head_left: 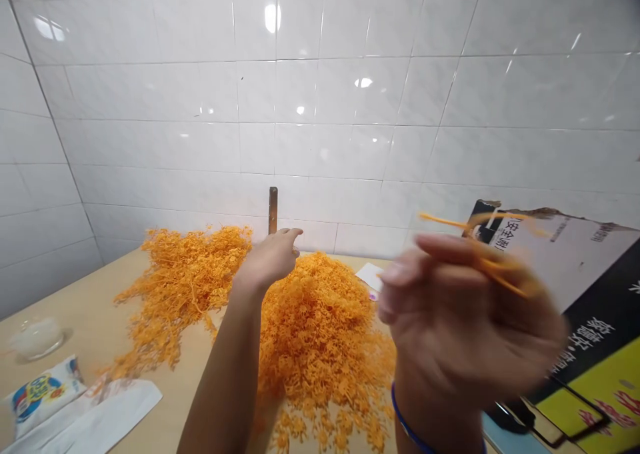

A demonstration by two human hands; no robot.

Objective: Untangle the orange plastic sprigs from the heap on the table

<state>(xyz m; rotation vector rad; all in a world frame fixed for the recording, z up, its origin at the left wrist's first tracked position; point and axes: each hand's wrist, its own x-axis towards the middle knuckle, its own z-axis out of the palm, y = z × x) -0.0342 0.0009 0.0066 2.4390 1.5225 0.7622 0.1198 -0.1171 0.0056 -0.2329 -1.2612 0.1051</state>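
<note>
Two heaps of small orange plastic pieces lie on the table: a left heap (195, 274) of branching strands and a larger middle heap (325, 314). My left hand (270, 257) reaches over the gap between them, at the upper left edge of the middle heap, fingers extended and nothing seen in them. Raised close to the camera on the right, my right hand (465, 307) is blurred, its fingers curled around a thin orange strand (445, 221) that sticks out on both sides. A blue band circles the right wrist.
A dark upright metal strip (273, 209) stands near the tiled wall. At right is a printed cardboard box (590, 307); at left are a glass dish (37, 339), a small packet (45, 394) and white paper (120, 411). A white card (370, 275) lies behind the middle heap.
</note>
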